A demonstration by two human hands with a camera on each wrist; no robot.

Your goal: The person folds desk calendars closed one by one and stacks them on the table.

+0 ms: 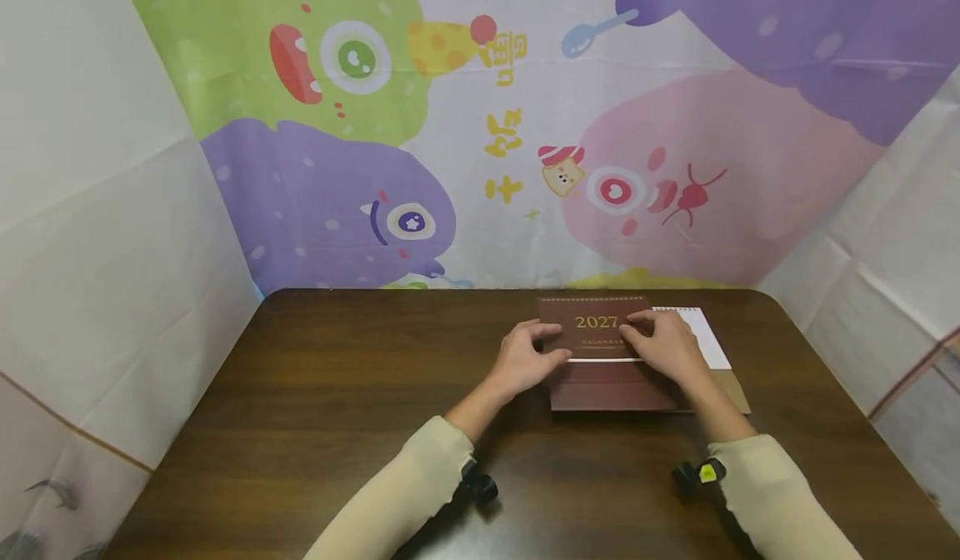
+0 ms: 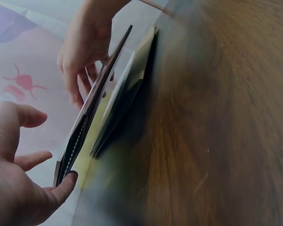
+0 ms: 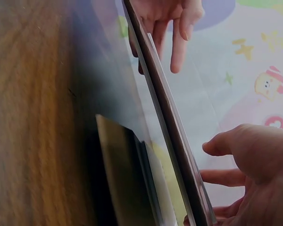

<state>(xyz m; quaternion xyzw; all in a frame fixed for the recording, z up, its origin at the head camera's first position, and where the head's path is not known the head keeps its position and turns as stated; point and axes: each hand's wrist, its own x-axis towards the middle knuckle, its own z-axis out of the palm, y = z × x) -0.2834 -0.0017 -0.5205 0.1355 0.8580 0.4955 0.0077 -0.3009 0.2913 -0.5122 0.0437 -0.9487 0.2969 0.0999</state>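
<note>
Both hands hold a maroon desk calendar (image 1: 596,331) marked "2027" in gold, with a spiral along its top edge. My left hand (image 1: 528,357) grips its left side; in the left wrist view a fingertip (image 2: 68,181) touches the edge, other fingers are apart from the cover. On the opposite side is my right hand (image 1: 667,343), whose fingers reach round the edge in the right wrist view while the thumb (image 3: 219,143) stays off it. Both wrist views show the maroon calendar raised above a second calendar (image 1: 711,339) with white pages and a tan base.
Beneath lies a dark wooden table (image 1: 360,393). A cartoon-printed cloth (image 1: 510,235) hangs along its far edge, and pale fabric walls (image 1: 112,210) stand at both sides. Small black devices (image 1: 480,487) are strapped at the wrists.
</note>
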